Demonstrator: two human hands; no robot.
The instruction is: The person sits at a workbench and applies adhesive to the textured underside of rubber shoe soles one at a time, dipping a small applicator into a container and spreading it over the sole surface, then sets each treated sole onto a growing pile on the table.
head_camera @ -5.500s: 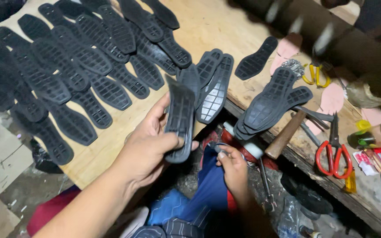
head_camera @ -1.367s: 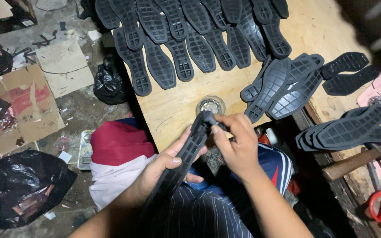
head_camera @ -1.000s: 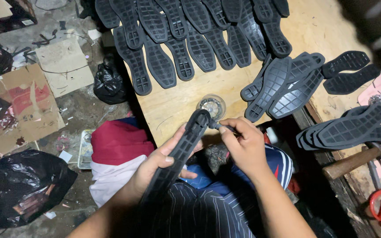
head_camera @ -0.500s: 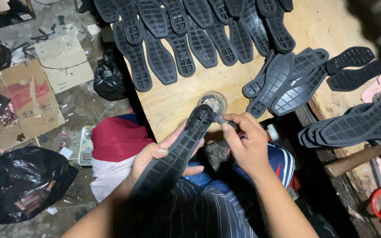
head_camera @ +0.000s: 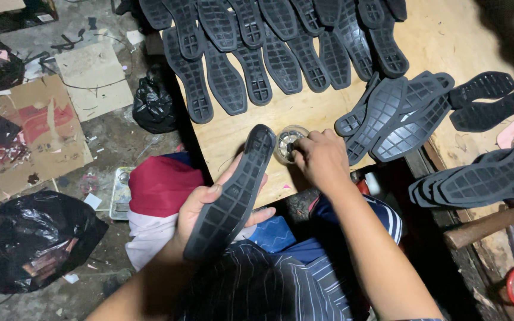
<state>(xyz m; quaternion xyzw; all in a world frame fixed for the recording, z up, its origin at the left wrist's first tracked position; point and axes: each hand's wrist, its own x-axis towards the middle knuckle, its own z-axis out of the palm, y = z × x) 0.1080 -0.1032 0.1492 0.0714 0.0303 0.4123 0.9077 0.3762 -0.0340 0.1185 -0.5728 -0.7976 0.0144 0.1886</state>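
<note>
Dipping into the tin (head_camera: 290, 141) while the sole (head_camera: 233, 193) waits.
Right hand (head_camera: 322, 157) has left the sole's tip and now reaches its pinched fingers into the tin on the bench (head_camera: 233, 134); left hand (head_camera: 209, 205) stays wrapped around the sole, tread up, above the lap.
</note>
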